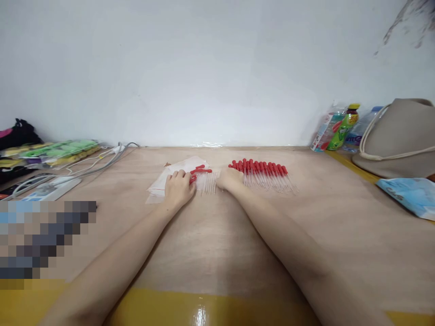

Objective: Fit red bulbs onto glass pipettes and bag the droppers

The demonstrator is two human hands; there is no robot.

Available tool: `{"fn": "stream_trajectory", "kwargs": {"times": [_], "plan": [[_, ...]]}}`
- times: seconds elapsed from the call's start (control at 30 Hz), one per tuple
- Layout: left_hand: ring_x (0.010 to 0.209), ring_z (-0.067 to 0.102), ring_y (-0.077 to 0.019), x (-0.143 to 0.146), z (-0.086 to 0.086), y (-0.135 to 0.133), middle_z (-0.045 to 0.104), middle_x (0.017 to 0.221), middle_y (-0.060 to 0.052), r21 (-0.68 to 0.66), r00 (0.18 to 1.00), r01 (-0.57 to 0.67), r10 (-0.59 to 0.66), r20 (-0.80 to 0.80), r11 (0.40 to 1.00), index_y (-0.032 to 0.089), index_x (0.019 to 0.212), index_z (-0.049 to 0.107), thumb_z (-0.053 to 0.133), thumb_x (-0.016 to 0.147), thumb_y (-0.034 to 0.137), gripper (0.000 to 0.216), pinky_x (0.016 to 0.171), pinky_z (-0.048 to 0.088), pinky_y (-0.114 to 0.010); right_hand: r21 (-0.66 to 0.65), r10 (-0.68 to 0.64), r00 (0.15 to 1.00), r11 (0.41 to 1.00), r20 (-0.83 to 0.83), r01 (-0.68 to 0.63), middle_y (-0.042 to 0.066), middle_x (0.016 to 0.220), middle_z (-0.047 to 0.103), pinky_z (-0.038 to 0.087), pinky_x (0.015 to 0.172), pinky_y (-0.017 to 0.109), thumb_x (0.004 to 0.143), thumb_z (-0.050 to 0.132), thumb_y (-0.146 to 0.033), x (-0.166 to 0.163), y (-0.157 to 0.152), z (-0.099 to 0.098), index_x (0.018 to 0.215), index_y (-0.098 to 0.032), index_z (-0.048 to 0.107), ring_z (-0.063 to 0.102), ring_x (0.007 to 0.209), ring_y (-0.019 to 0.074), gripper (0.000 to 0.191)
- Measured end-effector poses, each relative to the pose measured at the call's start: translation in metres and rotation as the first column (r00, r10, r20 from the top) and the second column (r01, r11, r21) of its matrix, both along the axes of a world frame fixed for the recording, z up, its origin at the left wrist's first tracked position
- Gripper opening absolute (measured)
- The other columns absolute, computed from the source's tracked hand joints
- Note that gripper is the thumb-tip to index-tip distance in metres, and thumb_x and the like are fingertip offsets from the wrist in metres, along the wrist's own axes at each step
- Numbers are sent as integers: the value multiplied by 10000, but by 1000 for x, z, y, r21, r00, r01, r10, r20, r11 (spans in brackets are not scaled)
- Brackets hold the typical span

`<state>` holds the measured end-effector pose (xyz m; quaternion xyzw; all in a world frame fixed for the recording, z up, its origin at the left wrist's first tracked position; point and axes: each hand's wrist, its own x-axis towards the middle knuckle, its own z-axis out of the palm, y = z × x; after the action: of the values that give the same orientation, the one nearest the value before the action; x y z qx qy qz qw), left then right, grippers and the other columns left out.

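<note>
Tubes (209, 184), thin and clear, lie on the counter (204, 249) between a person's left hand (179, 188), at loose red bulbs (204, 170), and right hand (231, 178), near red-topped tubes (261, 170), both hands' fingers bent, their grip impossible to tell.

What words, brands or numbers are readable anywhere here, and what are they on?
"C&S", as it seems to read, slanted: on the blue packet at the right edge.
Purple lettering on the clear bottle behind the bag: partly hidden, too blurred to read surely.
Green bottle and the bottle with a pale label: markings too small to read.
Red-topped clear tubes: no lettering that I can make out.
</note>
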<state>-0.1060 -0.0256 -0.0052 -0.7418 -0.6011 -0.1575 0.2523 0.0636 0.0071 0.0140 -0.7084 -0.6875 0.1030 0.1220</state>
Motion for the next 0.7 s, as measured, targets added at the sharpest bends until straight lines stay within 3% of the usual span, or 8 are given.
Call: {"fn": "stream_trajectory", "kwargs": {"times": [0.17,0.37,0.43,0.5,0.63,0.7], "plan": [[843,546,-268,3,-2,0,590,889,-109,-108,999,-35,36,10,994,145,878,592,432,802,279,222,722,378,-366,20,46,999,999,3,-46,164,949,641,435,708,309,752,533,-252,2,-11,6,941,-123,617,607,898,247,244],[862,539,-264,3,-2,1,585,904,-123,-83,1000,-18,20,20,996,133,871,573,397,814,229,208,735,386,-363,164,179,984,970,12,-178,147,937,613,405,685,295,864,363,-242,39,-47,6,1047,-91,489,587,828,215,268],[856,539,-270,7,-1,-1,591,877,-125,-52,1000,11,-10,17,999,129,866,565,391,813,215,201,734,385,-372,313,358,929,875,97,-370,112,857,611,400,680,305,882,336,-228,59,-59,-4,987,-104,494,568,742,192,227],[845,540,-272,15,1,-7,594,847,-124,-14,997,75,-75,21,997,128,859,554,390,813,212,189,736,384,-380,448,492,844,718,215,-532,90,841,608,399,730,320,894,313,-194,81,-70,-17,947,-121,522,551,759,178,227],[788,542,-233,40,2,-31,584,790,-95,-3,932,347,-345,108,938,146,799,531,410,814,235,151,733,402,-361,562,580,657,371,481,-739,96,849,618,421,755,336,880,290,-87,119,-87,-37,1094,-107,535,552,814,171,326],[733,541,-202,52,-1,-43,578,752,-67,-58,866,472,-450,218,880,156,788,524,428,806,238,128,690,421,-331,576,576,610,271,545,-771,101,859,623,435,776,352,863,318,-69,132,-93,-40,1114,-101,542,558,836,176,338]]}}
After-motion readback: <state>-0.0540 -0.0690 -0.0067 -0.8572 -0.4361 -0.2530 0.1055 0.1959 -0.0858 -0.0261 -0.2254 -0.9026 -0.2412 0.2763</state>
